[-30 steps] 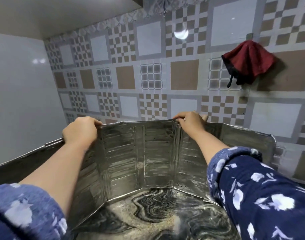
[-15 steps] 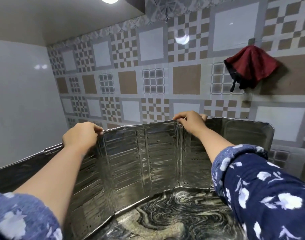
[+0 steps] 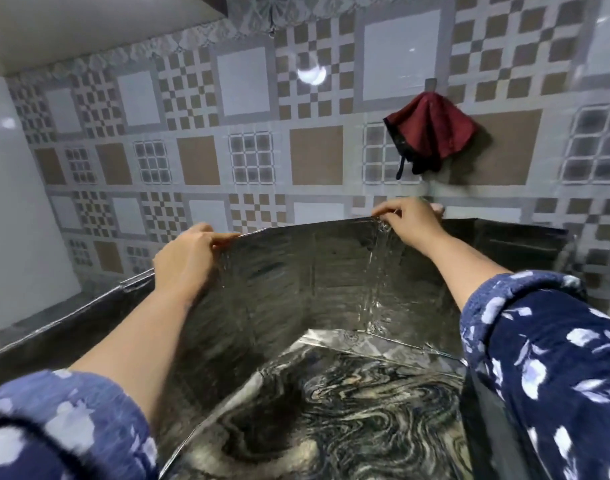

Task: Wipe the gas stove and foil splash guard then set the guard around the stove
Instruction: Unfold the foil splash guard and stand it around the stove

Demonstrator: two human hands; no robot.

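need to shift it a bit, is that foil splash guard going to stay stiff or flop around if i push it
The foil splash guard probably flexes at its folds: the panels meet at creases and stand at angles on the marble counter. It looks thin and light, since the left hand and right hand hold it just by the top edge. A push may well slide or tip it.

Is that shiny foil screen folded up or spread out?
Spread out. The foil guard stands upright on the counter, panels fanned along the wall, left hand and right hand gripping its top edge.
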